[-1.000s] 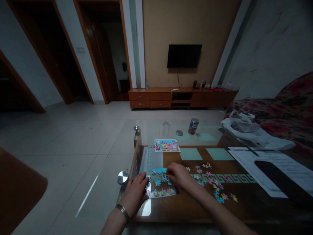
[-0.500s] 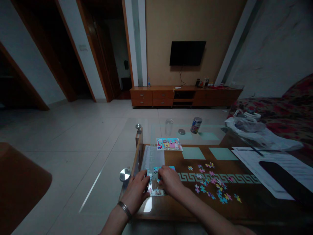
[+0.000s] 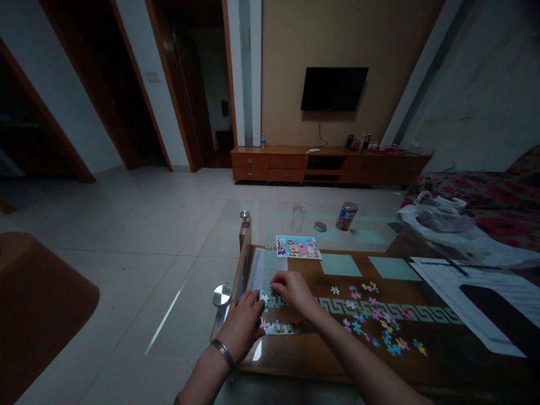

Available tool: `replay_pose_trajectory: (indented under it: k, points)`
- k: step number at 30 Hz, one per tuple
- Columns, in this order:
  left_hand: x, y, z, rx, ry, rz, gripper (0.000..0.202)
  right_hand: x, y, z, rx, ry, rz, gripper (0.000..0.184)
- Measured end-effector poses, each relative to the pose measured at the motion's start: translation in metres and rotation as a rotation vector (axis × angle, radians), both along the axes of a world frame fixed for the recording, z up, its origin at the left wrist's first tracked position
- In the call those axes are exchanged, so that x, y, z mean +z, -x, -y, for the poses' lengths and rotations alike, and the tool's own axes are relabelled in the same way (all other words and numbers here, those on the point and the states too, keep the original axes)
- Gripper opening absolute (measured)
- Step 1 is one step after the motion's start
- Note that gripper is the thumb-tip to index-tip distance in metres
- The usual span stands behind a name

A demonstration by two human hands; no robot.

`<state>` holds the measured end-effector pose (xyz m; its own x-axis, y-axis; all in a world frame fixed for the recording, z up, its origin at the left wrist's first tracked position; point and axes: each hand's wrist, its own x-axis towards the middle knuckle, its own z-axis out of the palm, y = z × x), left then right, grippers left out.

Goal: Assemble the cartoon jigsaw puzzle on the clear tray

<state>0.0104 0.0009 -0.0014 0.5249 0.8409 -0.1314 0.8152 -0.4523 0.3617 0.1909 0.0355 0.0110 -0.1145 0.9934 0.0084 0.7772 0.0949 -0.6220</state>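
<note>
A: Puzzle (image 3: 276, 326), partly joined, lies flat at the desk's (image 3: 337, 365) near left corner, under both hands.

B: Hands?

A: Left hand (image 3: 243, 325), bracelet at the wrist, rests flat on the puzzle's left edge, fingers spread, gripping nothing that shows. Right hand (image 3: 294, 289) sits curled at the puzzle's far edge, fingertips pressing down. Whether it pinches a piece, cannot tell; too dark, fingers hide it.

B: Loose pieces?

A: Scattered pieces (image 3: 375, 323) lie to the right of the puzzle, toward the middle of the desk, apart from both hands. Picture card (image 3: 298, 247) lies farther back along the left edge, beyond the hands.

B: Step in hand?

A: Judging by the pose: seating or aligning a piece along the far edge while the left hand steadies the joined part.

B: Next move needs?

A: Likely light downward pressure with the left hand bracing, so the joined rows don't slide on the glass top. After that, a reach right to the loose pieces.

B: Other things?

A: Glass (image 3: 298, 217), lid (image 3: 320, 226) and can (image 3: 346, 216) near the far edge; papers (image 3: 472, 298) and a bag (image 3: 442, 222) at the right.
</note>
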Motion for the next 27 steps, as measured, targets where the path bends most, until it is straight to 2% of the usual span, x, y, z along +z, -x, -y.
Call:
replay_pose_trajectory:
  k: [5,10,18,27]
  points:
    - [0.002,-0.001,-0.001,-0.004,0.020,0.005,0.047,-0.008,0.005,-0.022,-0.010,0.029,-0.018,0.011]
    - [0.008,-0.002,0.001,0.000,0.025,0.010,0.050,-0.015,0.010,-0.030,0.012,0.069,0.034,0.017]
    - [0.008,-0.002,0.004,0.001,-0.020,0.001,0.046,-0.009,0.015,-0.029,0.068,0.128,0.149,0.015]
    - [0.013,-0.002,0.004,0.003,0.040,-0.010,0.050,-0.005,0.016,-0.028,0.078,0.120,0.151,0.015]
